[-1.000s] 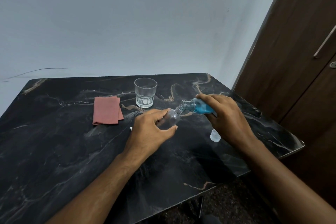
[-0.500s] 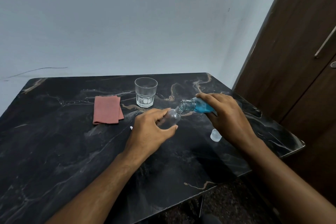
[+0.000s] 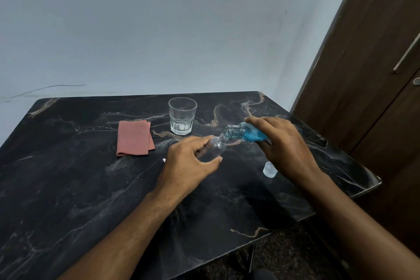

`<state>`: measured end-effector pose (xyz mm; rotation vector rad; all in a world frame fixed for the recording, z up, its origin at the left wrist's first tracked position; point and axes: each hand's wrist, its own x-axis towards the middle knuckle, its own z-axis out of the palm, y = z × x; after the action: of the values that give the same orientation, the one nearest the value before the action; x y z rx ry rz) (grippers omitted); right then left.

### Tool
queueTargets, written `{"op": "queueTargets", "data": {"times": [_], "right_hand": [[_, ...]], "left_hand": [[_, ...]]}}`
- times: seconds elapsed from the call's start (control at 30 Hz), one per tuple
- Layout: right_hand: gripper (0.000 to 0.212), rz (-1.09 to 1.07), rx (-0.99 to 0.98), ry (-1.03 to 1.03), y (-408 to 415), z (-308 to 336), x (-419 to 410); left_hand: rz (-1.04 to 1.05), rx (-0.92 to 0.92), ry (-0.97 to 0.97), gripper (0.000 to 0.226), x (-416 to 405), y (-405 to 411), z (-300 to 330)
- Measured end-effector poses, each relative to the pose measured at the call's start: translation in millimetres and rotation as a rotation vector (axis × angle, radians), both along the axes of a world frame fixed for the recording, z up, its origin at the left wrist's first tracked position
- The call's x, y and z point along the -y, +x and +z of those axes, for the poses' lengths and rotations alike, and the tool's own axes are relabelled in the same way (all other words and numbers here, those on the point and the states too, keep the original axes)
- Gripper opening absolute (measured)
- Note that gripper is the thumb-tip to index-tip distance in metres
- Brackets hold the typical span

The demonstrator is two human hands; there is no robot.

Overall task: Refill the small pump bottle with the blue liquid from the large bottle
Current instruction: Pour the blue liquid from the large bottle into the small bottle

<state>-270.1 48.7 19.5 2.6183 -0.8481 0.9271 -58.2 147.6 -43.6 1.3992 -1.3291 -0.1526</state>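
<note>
My left hand grips the small clear bottle, which has no pump on it and leans with its neck up to the right. My right hand holds the large bottle tipped nearly flat, its open mouth touching the small bottle's neck. Blue liquid sits in the large bottle's body under my fingers; its neck looks clear. The small bottle looks empty. A white tip shows just left of my left hand; the remainder of it is hidden.
A translucent cap lies on the black marble table below my right hand. An empty glass tumbler stands behind the bottles, a folded pink cloth to its left. A brown door stands at the right, past the table's right edge.
Both hands hold much the same pose. The large bottle's mouth has stayed against the small bottle's neck, with only a slight shift.
</note>
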Motion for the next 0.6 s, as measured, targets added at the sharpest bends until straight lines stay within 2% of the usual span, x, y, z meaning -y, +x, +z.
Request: {"op": "queueTargets", "data": {"times": [0.6], "right_hand": [[0.053,0.006,-0.015,-0.027,-0.5,1.5,1.1]], "left_hand": [[-0.005,0.007,-0.002,0.05,0.2,1.0,-1.4]]}}
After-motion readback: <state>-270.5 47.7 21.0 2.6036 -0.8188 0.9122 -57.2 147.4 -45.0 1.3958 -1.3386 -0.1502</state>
